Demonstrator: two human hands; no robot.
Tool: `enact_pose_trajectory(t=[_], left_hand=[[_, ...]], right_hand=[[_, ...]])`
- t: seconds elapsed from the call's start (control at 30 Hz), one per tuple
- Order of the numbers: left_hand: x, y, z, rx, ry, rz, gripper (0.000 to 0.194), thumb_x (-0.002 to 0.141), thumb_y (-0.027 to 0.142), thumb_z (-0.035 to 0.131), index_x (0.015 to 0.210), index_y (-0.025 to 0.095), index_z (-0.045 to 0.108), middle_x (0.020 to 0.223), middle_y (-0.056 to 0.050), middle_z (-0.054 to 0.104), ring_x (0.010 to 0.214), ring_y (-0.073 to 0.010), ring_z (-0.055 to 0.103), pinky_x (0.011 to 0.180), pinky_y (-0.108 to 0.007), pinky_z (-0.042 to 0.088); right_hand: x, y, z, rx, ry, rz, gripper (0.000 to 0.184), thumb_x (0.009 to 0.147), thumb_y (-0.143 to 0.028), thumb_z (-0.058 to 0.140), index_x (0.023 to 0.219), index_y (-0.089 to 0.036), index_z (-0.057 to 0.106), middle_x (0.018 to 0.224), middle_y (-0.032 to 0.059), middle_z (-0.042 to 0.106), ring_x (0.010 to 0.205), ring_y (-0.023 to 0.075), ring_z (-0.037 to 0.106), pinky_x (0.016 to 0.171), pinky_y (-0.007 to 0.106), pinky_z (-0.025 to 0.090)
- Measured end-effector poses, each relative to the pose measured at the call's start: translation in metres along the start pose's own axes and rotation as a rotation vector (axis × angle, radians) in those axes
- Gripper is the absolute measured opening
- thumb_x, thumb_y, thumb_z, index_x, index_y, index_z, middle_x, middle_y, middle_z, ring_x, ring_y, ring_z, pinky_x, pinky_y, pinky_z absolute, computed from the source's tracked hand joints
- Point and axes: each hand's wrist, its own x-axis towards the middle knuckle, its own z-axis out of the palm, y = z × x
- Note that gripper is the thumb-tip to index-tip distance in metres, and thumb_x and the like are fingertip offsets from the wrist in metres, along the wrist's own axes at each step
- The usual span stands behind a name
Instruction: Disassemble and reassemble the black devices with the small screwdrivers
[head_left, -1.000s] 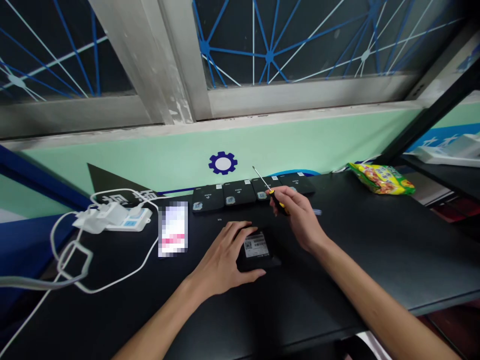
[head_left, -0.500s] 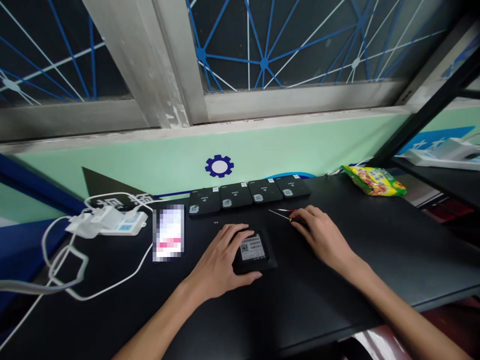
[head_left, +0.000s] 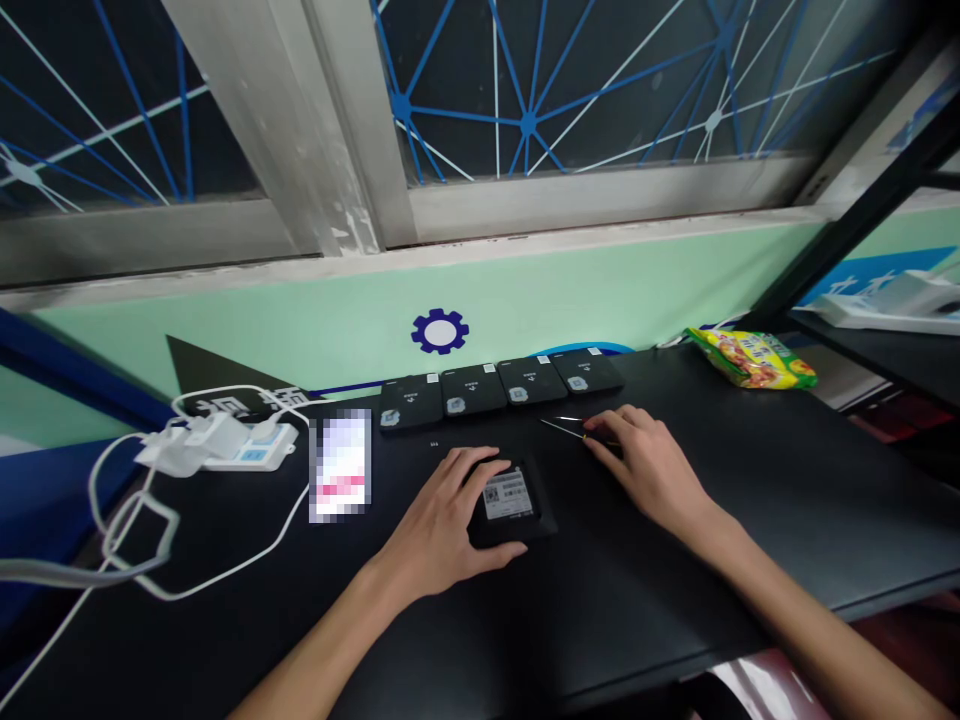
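Observation:
My left hand (head_left: 448,525) spans a flat black square case (head_left: 508,493), with the fingers along its far side and the thumb at its near edge. The case lies on the black table and has a white printed label with a square code. My right hand (head_left: 651,462) is to the right of it, fingers closed around the yellow handle of a slim screwdriver (head_left: 562,429). The screwdriver's thin shaft points left. Just behind it lies a second thin silver tool (head_left: 568,418), partly covered by my fingertips, its kind unclear.
Several black boxes (head_left: 472,388) stand in a row along the wall. A blurred-out phone-like object (head_left: 341,465) lies left, beside a white power strip (head_left: 259,448) with looping cables (head_left: 169,597). Tiny light bits (head_left: 433,444) lie near the boxes. A yellow-green snack bag (head_left: 754,360) is far right.
My right hand has shifted slightly, and more of the screwdriver's yellow handle shows between the fingers. The left hand and the case look the same.

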Motion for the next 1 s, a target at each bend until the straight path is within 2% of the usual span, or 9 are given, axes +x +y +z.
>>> enact_pose_trajectory(t=[0.17,0.3,0.47,0.57,0.67,0.77,0.87,0.93,1.0], left_hand=[[0.000,0.000,0.000,-0.003,0.011,0.007,0.078,0.090,0.055,0.083,0.155,0.032,0.046,0.159,-0.010,0.049,0.143,-0.0361,0.052,0.122,-0.062,0.047],[0.000,0.000,0.000,-0.005,0.016,0.011,0.078,0.089,0.055,0.084,0.154,0.032,0.047,0.158,-0.010,0.049,0.143,-0.0362,0.052,0.120,-0.061,0.049],[0.000,-0.001,0.000,0.000,0.004,0.008,0.079,0.090,0.056,0.082,0.155,0.031,0.046,0.159,-0.010,0.048,0.144,-0.0359,0.051,0.120,-0.060,0.048],[0.000,-0.001,0.000,-0.002,-0.008,0.001,0.080,0.090,0.055,0.082,0.156,0.031,0.044,0.159,-0.010,0.047,0.144,-0.0358,0.050,0.121,-0.061,0.047],[0.000,-0.001,0.000,-0.004,-0.014,-0.005,0.080,0.090,0.055,0.082,0.156,0.032,0.043,0.160,-0.010,0.046,0.144,-0.0357,0.050,0.121,-0.061,0.047],[-0.001,-0.001,-0.001,-0.007,-0.013,-0.006,0.079,0.091,0.056,0.082,0.156,0.032,0.044,0.159,-0.010,0.047,0.143,-0.0363,0.050,0.119,-0.061,0.049],[0.000,0.000,-0.003,-0.019,-0.011,-0.007,0.077,0.088,0.056,0.084,0.151,0.030,0.047,0.154,-0.011,0.049,0.139,-0.0368,0.053,0.116,-0.060,0.052],[0.000,0.001,-0.005,-0.044,-0.014,-0.005,0.080,0.085,0.053,0.086,0.151,0.030,0.047,0.152,-0.011,0.049,0.135,-0.0361,0.056,0.113,-0.058,0.054],[-0.001,0.002,-0.006,-0.068,-0.018,0.003,0.087,0.084,0.048,0.087,0.156,0.031,0.041,0.152,-0.011,0.049,0.135,-0.0352,0.056,0.114,-0.057,0.054]], right_hand=[[0.017,0.023,-0.006,-0.008,0.030,0.005,0.020,0.108,-0.034,0.056,0.115,-0.025,0.072,0.107,0.0124,0.069,0.102,0.0335,0.065,0.086,0.045,0.047],[0.030,0.041,-0.005,0.082,-0.058,-0.034,0.020,0.107,-0.039,0.060,0.113,-0.028,0.076,0.110,0.0099,0.073,0.106,0.0328,0.066,0.090,0.046,0.047],[0.038,0.048,0.000,0.157,-0.140,-0.054,0.019,0.105,-0.040,0.064,0.107,-0.027,0.077,0.107,0.0086,0.075,0.100,0.0298,0.067,0.093,0.045,0.047],[0.039,0.047,-0.002,0.161,-0.141,-0.053,0.021,0.106,-0.040,0.062,0.103,-0.024,0.076,0.101,0.0092,0.075,0.097,0.0296,0.066,0.092,0.046,0.046],[0.035,0.040,-0.014,0.241,-0.074,-0.027,0.027,0.106,-0.046,0.060,0.104,-0.023,0.075,0.098,0.0097,0.074,0.094,0.0296,0.066,0.090,0.046,0.048],[0.023,0.023,-0.033,0.528,-0.042,0.078,0.034,0.103,-0.055,0.063,0.110,-0.022,0.071,0.093,0.0076,0.071,0.086,0.0259,0.066,0.079,0.039,0.052],[0.004,-0.001,-0.051,0.864,-0.203,0.188,0.036,0.103,-0.056,0.066,0.113,-0.022,0.064,0.080,0.0012,0.063,0.068,0.0188,0.060,0.062,0.030,0.048],[-0.009,-0.017,-0.057,0.934,-0.315,0.252,0.035,0.105,-0.058,0.061,0.109,-0.023,0.062,0.072,-0.0039,0.051,0.056,0.0142,0.047,0.051,0.027,0.036],[-0.020,-0.030,-0.058,0.913,-0.376,0.222,0.035,0.107,-0.055,0.058,0.097,-0.021,0.061,0.073,-0.0033,0.048,0.060,0.0137,0.044,0.055,0.026,0.034]])
